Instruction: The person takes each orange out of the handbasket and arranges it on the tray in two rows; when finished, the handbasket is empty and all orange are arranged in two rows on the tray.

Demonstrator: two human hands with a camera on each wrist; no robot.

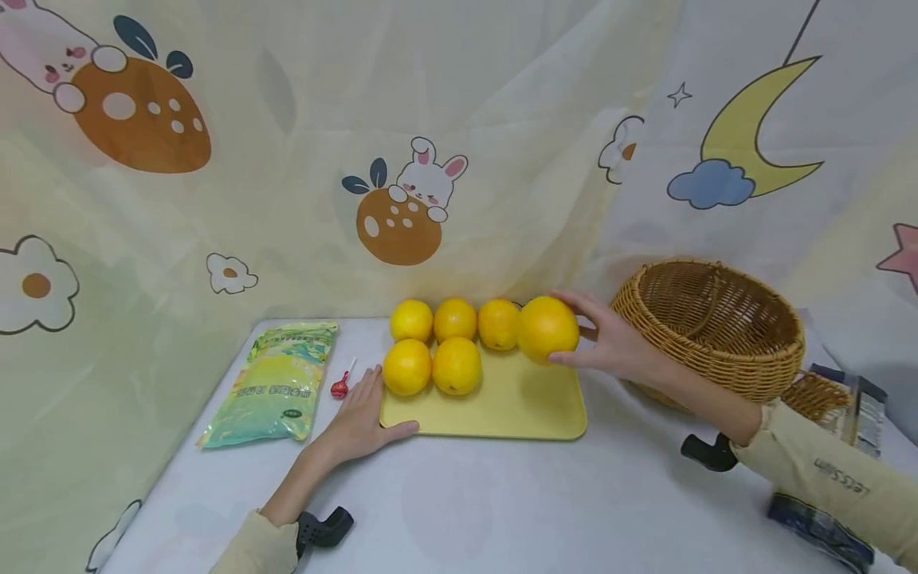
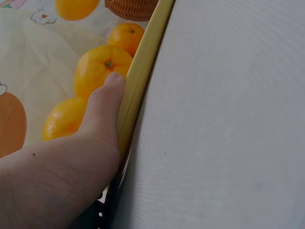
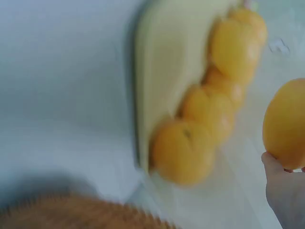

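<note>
A yellow tray (image 1: 531, 406) on the white table carries several oranges (image 1: 457, 366), in a back row and a shorter front row. My right hand (image 1: 606, 339) grips another orange (image 1: 547, 330) above the tray's back right part; in the right wrist view this orange (image 3: 288, 125) appears at the right edge, apart from those on the tray. At the tray's front left corner rests my left hand (image 1: 362, 418), fingers extended along the side. In the left wrist view its thumb (image 2: 102, 102) lies straight against the tray's rim (image 2: 138, 81).
A green-yellow bag (image 1: 276, 383) and a red lollipop (image 1: 340, 388) lie left of the tray. To the right, a wicker basket (image 1: 717, 327) tilts beside my right forearm. Dark packages (image 1: 821, 530) lie at the far right. A printed curtain (image 1: 502, 159) hangs behind the table.
</note>
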